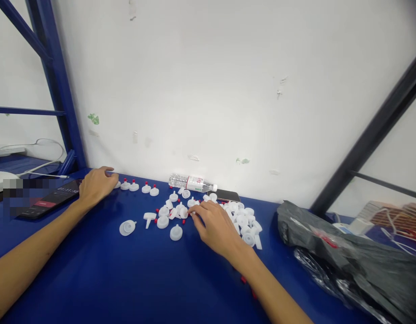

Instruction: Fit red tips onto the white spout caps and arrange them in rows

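Observation:
My left hand is at the far left of a row of white nozzle caps with red tips. Its fingers are closed at the end white cap, which they partly hide. To its right along that row stands another red-tipped cap. My right hand reaches into the loose pile of white caps, fingers bent and closed near small red tips; what lies between them is hidden. Nearer me are a single upright white cap and an overturned cap.
A clear plastic bottle lies against the wall, beside a dark phone. Another phone showing a timer rests at left. A grey plastic bag covers the right side. Blue frame posts rise from the blue table.

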